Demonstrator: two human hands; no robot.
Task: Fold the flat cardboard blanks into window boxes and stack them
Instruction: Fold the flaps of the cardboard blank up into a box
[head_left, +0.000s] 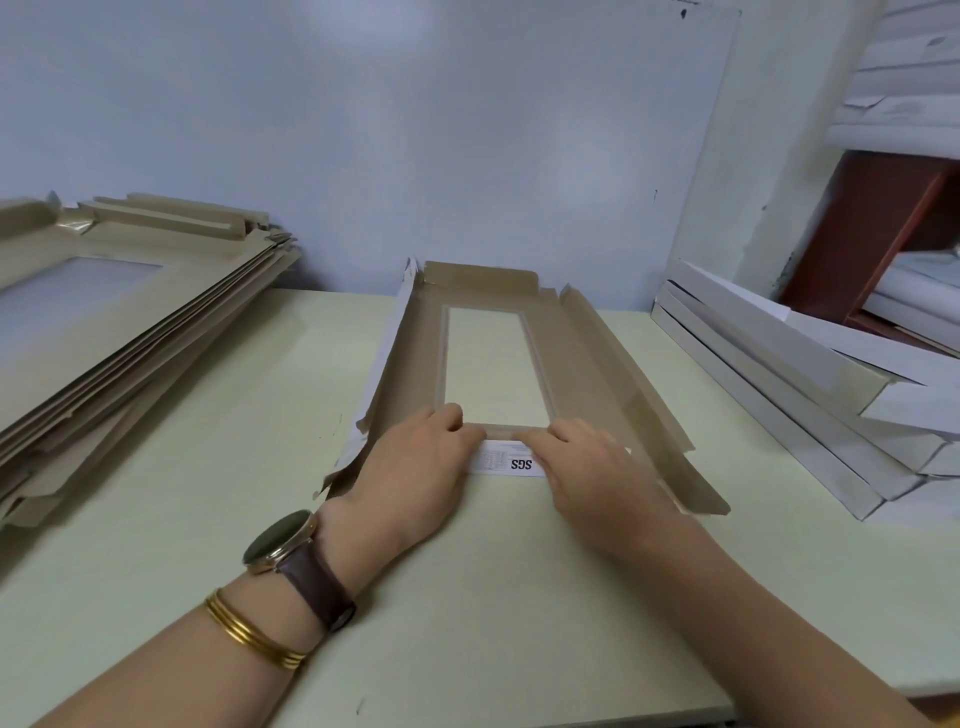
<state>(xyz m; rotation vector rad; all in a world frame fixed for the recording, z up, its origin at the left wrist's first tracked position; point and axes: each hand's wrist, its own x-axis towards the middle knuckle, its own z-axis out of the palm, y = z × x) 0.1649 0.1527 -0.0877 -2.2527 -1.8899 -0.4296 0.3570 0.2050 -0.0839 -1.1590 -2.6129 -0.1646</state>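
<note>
A person folds a flat brown cardboard blank with a rectangular clear window on a pale cream table, seen from above and behind the hands. The blank lies in the middle of the table, its long axis running away from the person toward the pale blue-white wall, brown inner face up. Its two long side panels are raised slightly and its far end flap stands partly up.

Both hands meet at the blank's near end, directly on top of it. There a narrow white printed end flap, marked "SGS", is turned over onto the brown face just below the window's near edge. The left hand rests on the flap's left part, fingers bent down onto it and thumb stretched forward to the window's near left corner; whether it pinches the flap or only presses it cannot be made out. The right hand lies on the flap's right part with fingers nearly straight, pointing left and pressing flat, gripping nothing. The fingertips of the two hands are near each other, with the printed strip showing between them.

The left wrist carries a round watch on a dark brown leather strap and thin gold bangles. To the left of the blank, well apart from it, sits a slumped stack of flat brown blanks. To the right lies a leaning stack of long white folded boxes.
</note>
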